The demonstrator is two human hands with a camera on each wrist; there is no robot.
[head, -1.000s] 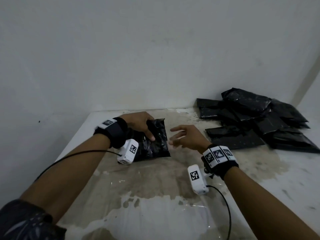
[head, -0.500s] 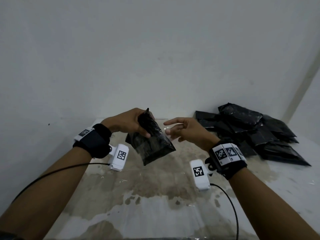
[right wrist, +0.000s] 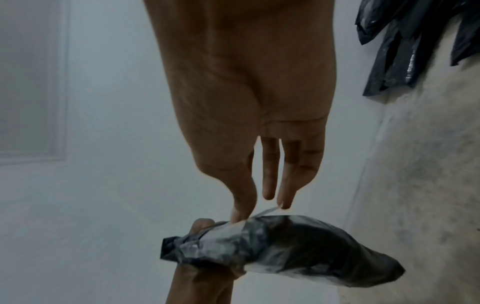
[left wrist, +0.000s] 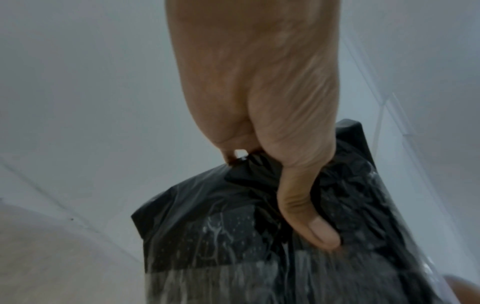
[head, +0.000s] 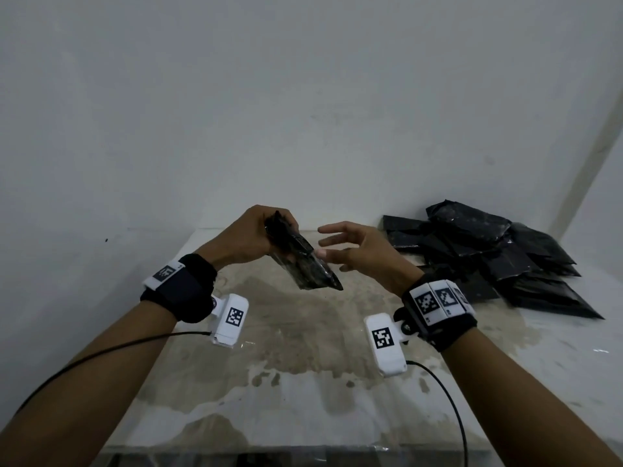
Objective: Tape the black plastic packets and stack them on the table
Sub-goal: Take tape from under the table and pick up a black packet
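No readable text, brands or numbers anywhere. Only black-and-white fiducial tags: on left wristband, left camera, right wristband, right camera. Packets blank.

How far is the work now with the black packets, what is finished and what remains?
Looks done: a pile of black packets lies at the far right of the table; whether each is taped cannot be told. In hand: the left hand grips one packet above the table, clear tape showing on it, and the right hand touches it with straight fingers. Left: probably finishing the tape and adding this packet to the pile.
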